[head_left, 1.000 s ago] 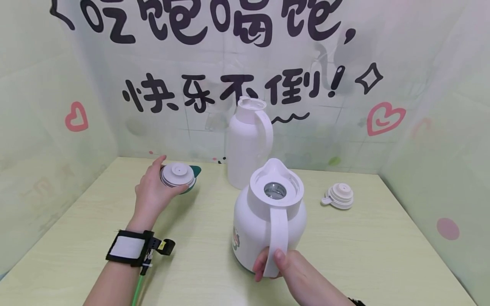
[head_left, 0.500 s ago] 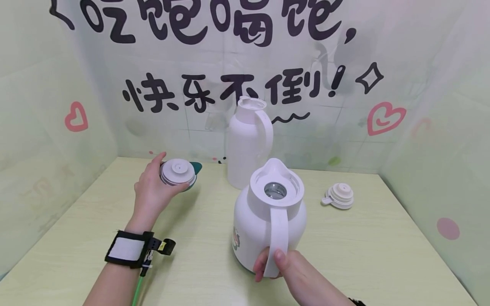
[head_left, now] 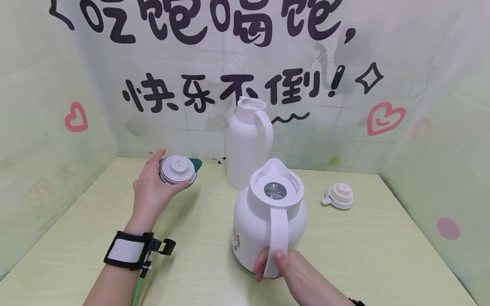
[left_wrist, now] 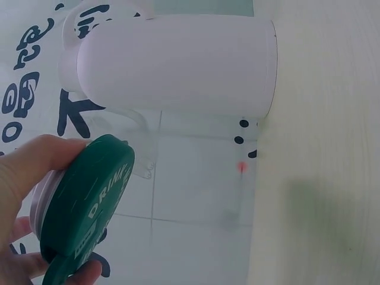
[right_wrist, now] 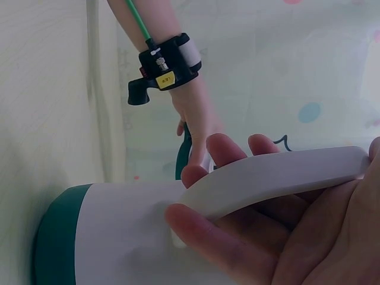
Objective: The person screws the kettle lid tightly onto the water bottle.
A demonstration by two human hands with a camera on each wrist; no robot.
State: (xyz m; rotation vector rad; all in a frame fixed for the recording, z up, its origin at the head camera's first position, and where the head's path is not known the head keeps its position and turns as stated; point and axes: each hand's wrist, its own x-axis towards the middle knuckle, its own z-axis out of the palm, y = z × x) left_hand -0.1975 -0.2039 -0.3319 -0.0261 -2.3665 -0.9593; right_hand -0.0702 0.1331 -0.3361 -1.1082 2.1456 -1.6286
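My left hand [head_left: 151, 187] grips a jug lid [head_left: 178, 168] at the left, between thumb and fingers. Its white stepped plug faces up, while its green, lettered top points downward; the left wrist view shows that green face [left_wrist: 95, 202]. A shadow below suggests the lid is off the table. My right hand [head_left: 294, 270] holds the lower part of the handle of a squat white thermos jug [head_left: 249, 221]. The jug stands upright with its mouth uncovered, a silvery liner showing inside. In the right wrist view, fingers curl around the handle [right_wrist: 285, 178], and the jug's base band [right_wrist: 56, 237] is green.
A taller white thermos jug [head_left: 241, 148] stands behind, close to the printed backdrop [head_left: 172, 127], its handle turned right. On the right lies a white stepped stopper [head_left: 340, 195] with a small tab. Fabric side walls border the pale wood-look table [head_left: 206, 263].
My left hand has risen slightly with the lid, tilting it a little more toward the head view. The right hand and the jug stay where they were.
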